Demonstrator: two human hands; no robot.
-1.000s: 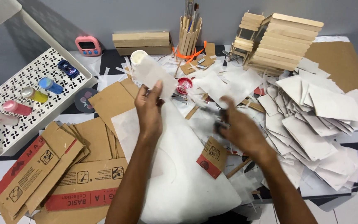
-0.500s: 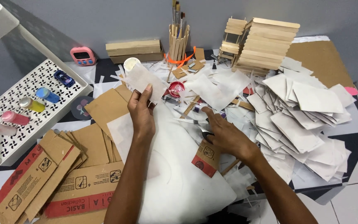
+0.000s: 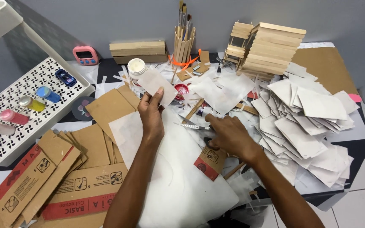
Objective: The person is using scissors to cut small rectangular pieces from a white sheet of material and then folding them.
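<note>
My left hand [image 3: 151,116] is raised over the table and pinches a small white paper rectangle [image 3: 157,82] by its lower edge. My right hand [image 3: 230,134] lies low on the table with its fingers over the black handles of a pair of scissors [image 3: 192,125]. The metal blades point left across a large white sheet [image 3: 178,185]. A small brown cardboard piece with a red stripe [image 3: 210,162] lies just below my right wrist.
A heap of cut white paper squares [image 3: 309,118] fills the right side. At the back stand a stick-built house [image 3: 271,48], a brush holder [image 3: 183,46], a white jar [image 3: 137,66] and a pink timer [image 3: 85,55]. Left are flattened cardboard [image 3: 64,185] and a perforated tray [image 3: 43,76] with paint bottles.
My right hand came down from in front of me onto the table with the scissors. My left hand keeps the paper piece raised and has barely moved.
</note>
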